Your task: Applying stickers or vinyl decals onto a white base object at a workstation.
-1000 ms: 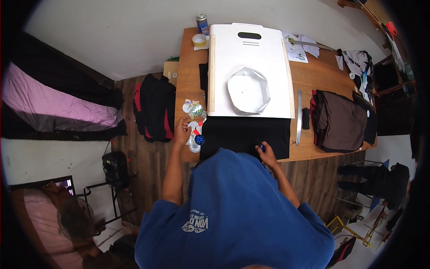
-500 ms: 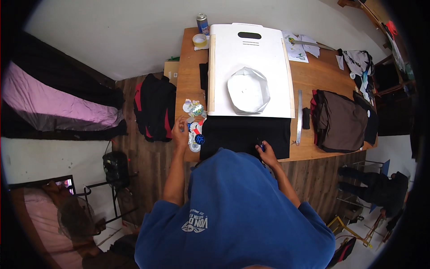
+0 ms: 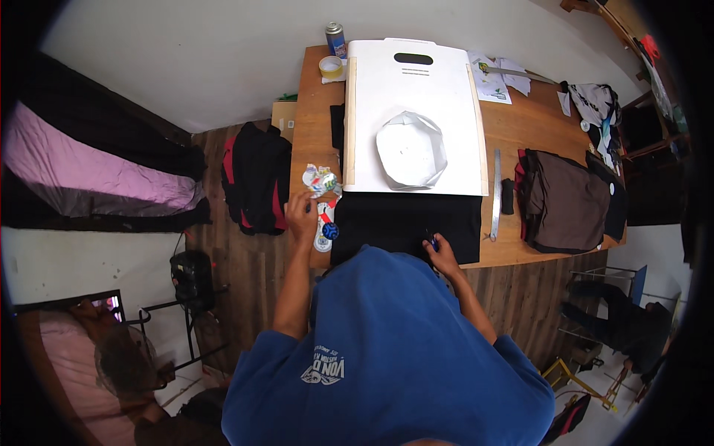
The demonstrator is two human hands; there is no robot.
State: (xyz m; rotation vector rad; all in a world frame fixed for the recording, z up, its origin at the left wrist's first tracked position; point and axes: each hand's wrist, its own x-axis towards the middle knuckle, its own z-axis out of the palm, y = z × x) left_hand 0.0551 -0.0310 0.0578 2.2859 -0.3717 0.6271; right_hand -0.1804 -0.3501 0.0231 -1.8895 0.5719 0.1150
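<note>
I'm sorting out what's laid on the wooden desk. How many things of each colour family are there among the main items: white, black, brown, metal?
White: 2, the white board and the folded paper shape on it
Black: 1, the black cloth
Brown: 1, the folded brown garment
Metal: 2, the ruler and the spray can
Total: 6

Black cloth and a little tube on the desk

black cloth point(image 3: 405, 223) lies flat at the near edge, white tube point(image 3: 324, 225) with blue cap just left of it, small dark tool point(image 3: 431, 239) on the cloth

near edge of black cloth point(image 3: 405, 223) behind blue shirt point(image 3: 387, 357), small item in right hand point(image 3: 442, 256) unclear
</note>
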